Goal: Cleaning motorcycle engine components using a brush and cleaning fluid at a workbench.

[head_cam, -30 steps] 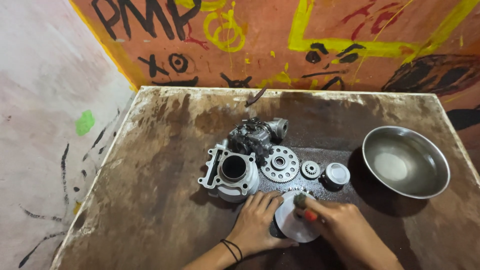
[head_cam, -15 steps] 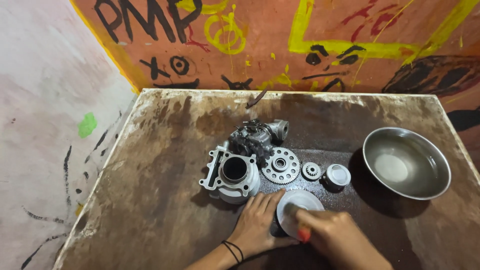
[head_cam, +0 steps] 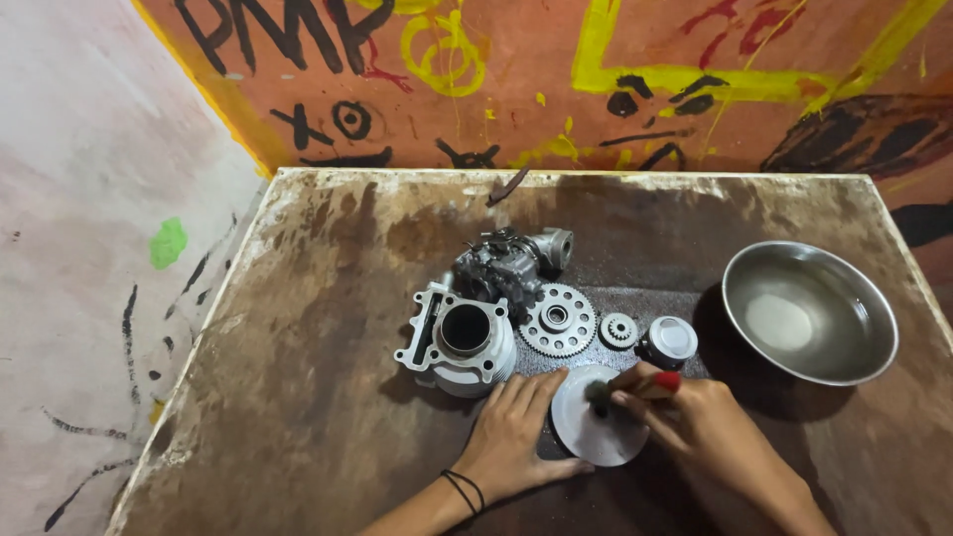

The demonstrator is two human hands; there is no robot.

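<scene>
A round grey metal disc [head_cam: 596, 429] lies flat on the worn tabletop [head_cam: 298, 377] near its front edge. My left hand [head_cam: 516, 432] rests flat beside the disc, fingers touching its left rim; a black band circles the wrist. My right hand [head_cam: 700, 427] holds a small brush with a red handle [head_cam: 635, 385], its dark bristle tip on the disc's upper part. Just behind the hands stand a grey engine cylinder [head_cam: 459, 337], a large toothed gear [head_cam: 558, 320], a small gear [head_cam: 619, 330] and a small capped part [head_cam: 670, 342].
A carburettor-like dark assembly [head_cam: 508, 262] sits behind the cylinder. A steel bowl [head_cam: 809, 313] holding some liquid stands at the right. A painted orange wall rises behind the table, a pale wall on the left.
My right hand has moved the brush from the disc's lower right up to its top edge. The left hand stays against the disc.
</scene>
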